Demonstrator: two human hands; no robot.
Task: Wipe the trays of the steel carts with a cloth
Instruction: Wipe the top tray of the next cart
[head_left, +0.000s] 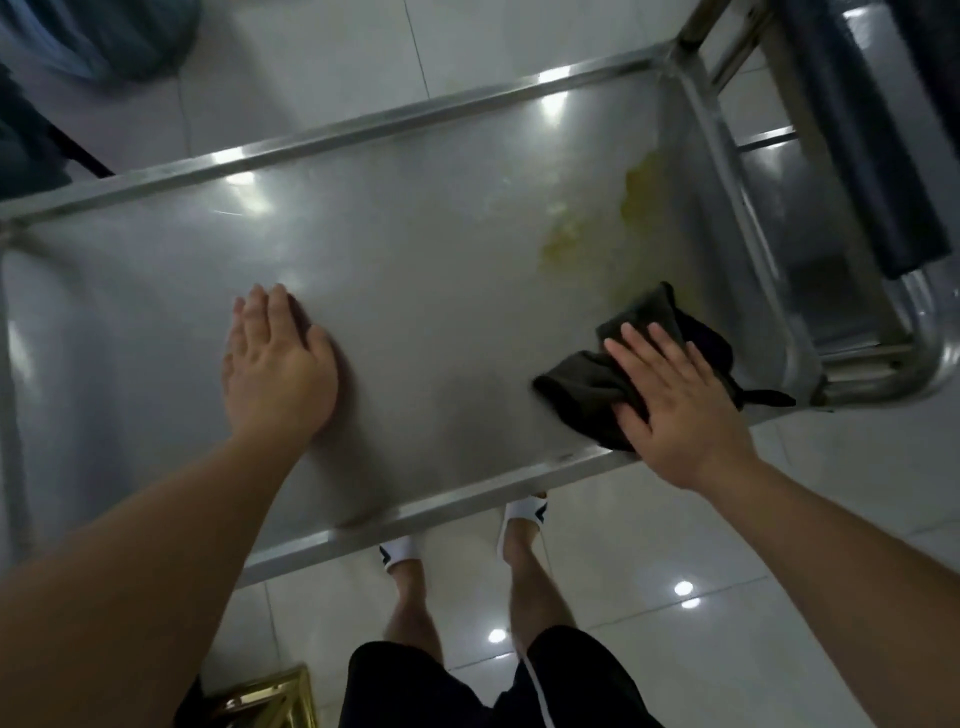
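Observation:
The top tray (426, 270) of a steel cart fills the middle of the head view, with a raised rim all round. A yellowish smear (597, 223) stains its right part. A dark crumpled cloth (623, 364) lies near the tray's right front corner. My right hand (680, 400) presses flat on the cloth, fingers spread. My left hand (275, 364) rests flat and bare on the tray's left half, holding nothing.
The cart's handle with a dark grip (872, 156) and steel tubing (924, 353) stands at the right end. A lower shelf (810, 208) shows beneath it. My feet in white slippers (400, 553) stand at the front rim on a glossy tiled floor. A gold-coloured object (270, 701) sits bottom left.

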